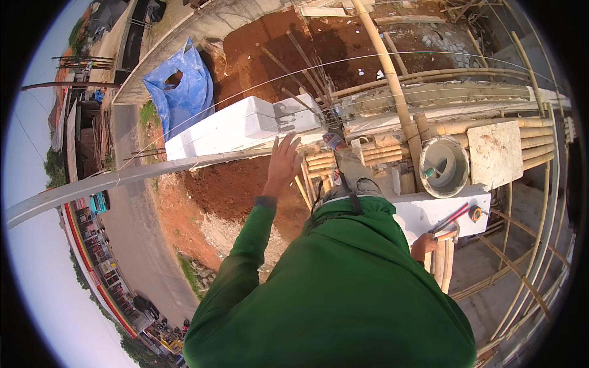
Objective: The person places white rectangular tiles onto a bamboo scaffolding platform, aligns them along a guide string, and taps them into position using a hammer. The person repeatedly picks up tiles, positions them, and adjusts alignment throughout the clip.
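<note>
My left hand (283, 162) is raised with fingers apart, holding nothing, near a long grey beam (141, 173) and white blocks (261, 119); whether it touches the beam I cannot tell. My right hand (422, 246) is closed at the edge of a white block (417, 213), beside upright wooden pieces (440, 267); what it grips is unclear. Red-handled tools (453, 218) and an orange-black tape measure (474, 214) lie by it. Above them stands a round bucket (443, 184) with grey mix and a trowel, next to a pale board (495, 153).
I am high on bamboo scaffolding (531, 282), my shoes among bundled poles (380, 153). A long pole (380, 49) and thin strings cross ahead. Below are red soil (215, 202), a blue tarp (178, 104) and a road (132, 245) with roadside stalls and vehicles.
</note>
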### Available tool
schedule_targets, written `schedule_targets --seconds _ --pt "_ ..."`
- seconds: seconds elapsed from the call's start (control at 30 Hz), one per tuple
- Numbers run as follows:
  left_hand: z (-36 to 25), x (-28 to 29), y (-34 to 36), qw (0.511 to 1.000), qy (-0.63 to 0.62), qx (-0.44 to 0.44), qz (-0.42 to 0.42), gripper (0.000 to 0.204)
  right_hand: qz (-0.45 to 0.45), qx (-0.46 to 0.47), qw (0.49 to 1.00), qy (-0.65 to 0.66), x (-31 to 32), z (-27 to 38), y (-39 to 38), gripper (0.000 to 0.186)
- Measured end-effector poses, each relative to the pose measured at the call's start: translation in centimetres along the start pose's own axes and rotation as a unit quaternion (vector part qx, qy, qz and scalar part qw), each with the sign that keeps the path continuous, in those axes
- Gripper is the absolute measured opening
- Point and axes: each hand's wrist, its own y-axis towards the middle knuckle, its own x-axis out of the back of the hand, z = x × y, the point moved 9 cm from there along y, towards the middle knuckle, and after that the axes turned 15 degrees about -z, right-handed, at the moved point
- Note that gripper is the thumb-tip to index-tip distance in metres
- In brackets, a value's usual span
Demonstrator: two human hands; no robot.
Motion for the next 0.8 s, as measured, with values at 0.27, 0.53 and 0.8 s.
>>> schedule_targets --seconds 0.27,0.53,0.8 --pt "6.2 -13.4 -31.4 0.769 -0.171 0.602 0.133 0.037 0.161 0.246 0.884 -0.365 -1.1 5.1 -2.3 0.044" --pt "4.0 -17.3 -50.2 0.752 -0.182 0.574 0.268 0.03 -0.156 0.431 0.887 0.055 8.2 19.6 -5.7 0.041" --pt "3.8 -15.7 -41.1 0.61 -0.306 0.714 0.154 0.05 0.11 0.491 0.847 0.17 2.8 29.7 -10.0 0.048"
